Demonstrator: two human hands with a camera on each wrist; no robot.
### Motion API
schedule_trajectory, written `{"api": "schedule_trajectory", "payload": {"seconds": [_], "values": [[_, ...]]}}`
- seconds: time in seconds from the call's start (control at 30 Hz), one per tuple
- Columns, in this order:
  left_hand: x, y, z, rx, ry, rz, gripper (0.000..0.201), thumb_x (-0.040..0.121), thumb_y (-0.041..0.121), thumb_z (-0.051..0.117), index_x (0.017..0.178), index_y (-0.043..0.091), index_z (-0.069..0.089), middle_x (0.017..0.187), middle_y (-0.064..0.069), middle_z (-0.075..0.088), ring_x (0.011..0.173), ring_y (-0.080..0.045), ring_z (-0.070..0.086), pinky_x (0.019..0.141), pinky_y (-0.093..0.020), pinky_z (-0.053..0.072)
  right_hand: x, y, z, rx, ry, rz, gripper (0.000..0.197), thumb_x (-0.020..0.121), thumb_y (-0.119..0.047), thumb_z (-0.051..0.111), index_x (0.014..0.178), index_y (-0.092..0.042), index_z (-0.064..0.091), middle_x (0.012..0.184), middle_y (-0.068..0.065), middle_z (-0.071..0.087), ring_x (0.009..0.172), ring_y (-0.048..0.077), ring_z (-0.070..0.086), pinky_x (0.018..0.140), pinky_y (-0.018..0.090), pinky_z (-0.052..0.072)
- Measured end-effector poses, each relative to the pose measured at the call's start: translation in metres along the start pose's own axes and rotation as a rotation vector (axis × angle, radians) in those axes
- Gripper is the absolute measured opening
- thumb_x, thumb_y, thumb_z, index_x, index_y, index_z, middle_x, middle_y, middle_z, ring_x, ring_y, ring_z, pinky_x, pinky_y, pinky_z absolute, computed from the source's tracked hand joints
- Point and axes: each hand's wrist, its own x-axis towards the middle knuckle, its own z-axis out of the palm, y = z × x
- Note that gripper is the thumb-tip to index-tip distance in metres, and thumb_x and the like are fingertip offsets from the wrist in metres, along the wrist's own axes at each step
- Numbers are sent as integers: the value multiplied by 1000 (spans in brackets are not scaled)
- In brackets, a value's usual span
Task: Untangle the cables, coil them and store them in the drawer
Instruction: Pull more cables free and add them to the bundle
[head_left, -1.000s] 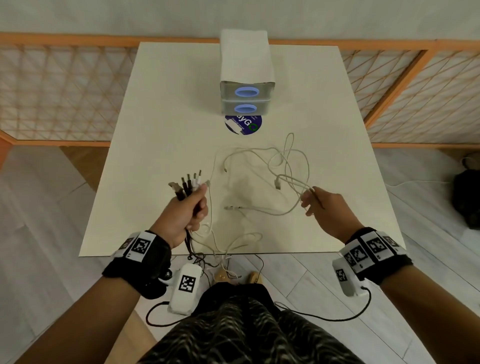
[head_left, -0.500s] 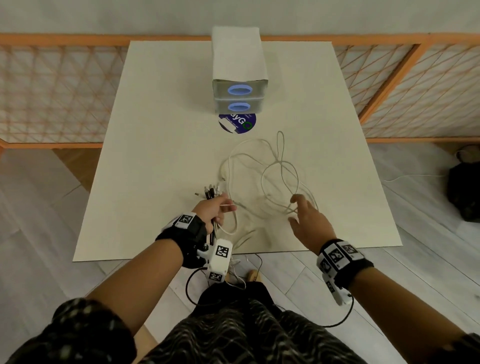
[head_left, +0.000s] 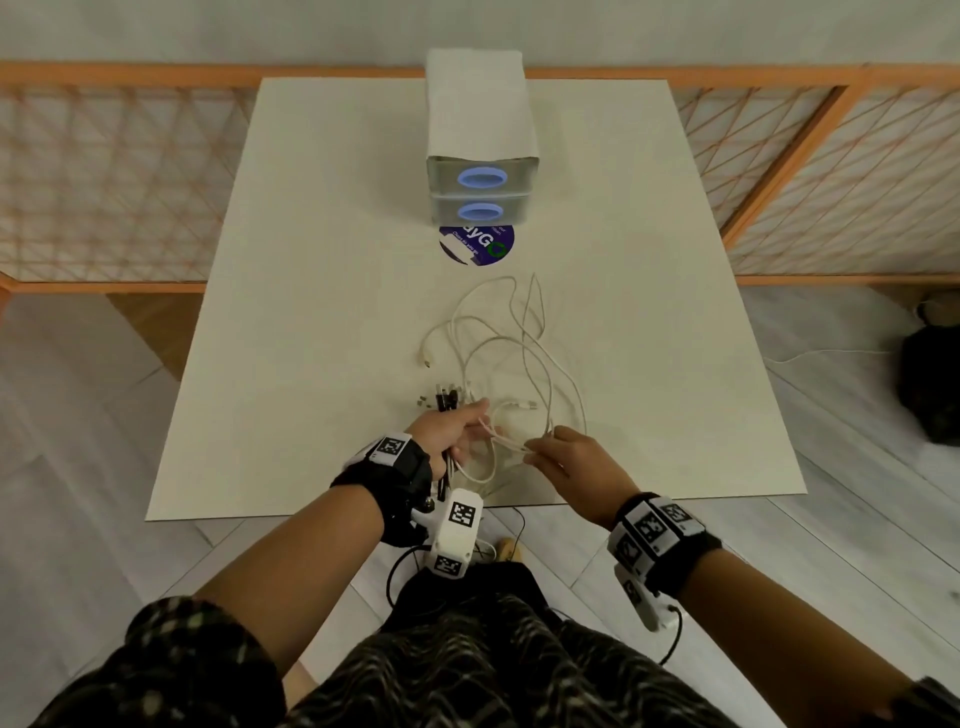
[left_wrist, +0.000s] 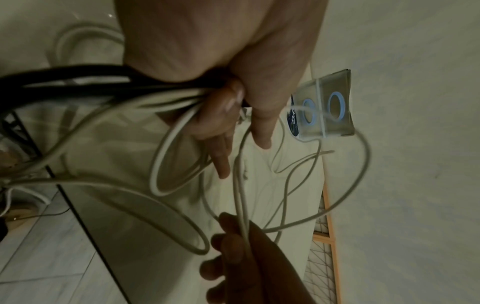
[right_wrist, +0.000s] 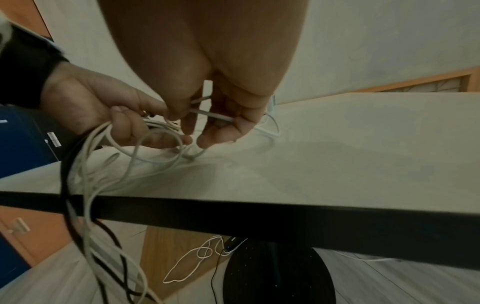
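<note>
Where the white cables (head_left: 511, 364) cross between the two hands, individual strands cannot be separated; their lower runs hang over the near table (head_left: 311, 312) edge, out of the head view. The cables are thin, round and limp, looped loosely, the tangle running near to far. The left hand (head_left: 451, 434) grips a bundle of black and white leads, plug ends pointing far-left. The right hand (head_left: 574, 460) pinches white strands just beside it. The two-drawer box (head_left: 480, 150), translucent fronts with blue ring pulls, stands closed at the far edge.
</note>
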Motion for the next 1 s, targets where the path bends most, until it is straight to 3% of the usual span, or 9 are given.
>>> {"api": "schedule_trajectory", "payload": {"seconds": [0.1,0.2,0.27,0.37,0.43,0.67,0.8,0.9,1.0], "values": [[-1,-1,2,-11,-50,16,20,88,28,64,84,9,61,78,-3,66,30,-2,29,30,-13,24,-8,-6,1,55,36,-90,29,95,-30,52,117,-16,64,92,5,62,83,18,59,77,27,47],[-6,-2,1,-47,-52,68,21,86,28,67,81,9,62,69,2,56,33,-2,28,31,-14,23,-9,-8,-6,113,101,-10,30,94,-31,52,118,-16,64,93,4,67,85,19,62,79,29,48],[-11,-3,-2,-92,-97,86,23,85,29,67,78,8,61,71,2,59,35,-1,27,32,-13,23,-7,-4,-11,166,92,95,31,95,-35,50,115,-17,65,94,5,70,87,20,64,82,32,50],[-17,-3,-8,-156,-144,123,15,88,22,63,78,11,60,86,0,67,36,-1,25,33,-12,23,-3,1,-16,217,23,226,36,96,-41,44,97,-13,66,81,8,69,78,25,64,76,41,53],[-19,-3,-13,-182,-142,147,16,92,19,58,76,15,57,93,-2,69,37,-1,25,33,-11,23,-2,5,-19,199,-28,292,42,96,-44,40,90,-11,64,81,7,69,79,25,64,73,39,53],[-26,3,-7,18,-225,81,25,87,38,61,87,13,64,103,-2,72,37,-2,22,34,-11,21,-6,3,-18,322,-46,155,38,98,-43,34,93,-20,64,90,-5,70,89,6,65,81,31,54],[-30,8,8,-63,-229,150,19,86,32,62,79,14,64,81,5,70,37,-1,22,34,-12,19,-7,-13,-17,398,-86,132,38,99,-39,33,82,-22,62,82,-5,69,82,10,67,71,26,55],[-32,6,9,0,-162,282,20,89,27,62,73,15,61,74,4,61,38,-3,23,35,-14,21,-9,-16,-15,567,-53,305,37,100,-32,34,80,-15,59,74,6,69,68,19,67,58,29,54],[-38,0,-2,215,-221,330,19,88,22,64,71,14,62,73,-2,58,41,-5,27,38,-17,19,-8,-9,-18,682,-26,551,41,101,-32,33,82,-4,57,69,15,70,53,24,66,44,25,47]]}}
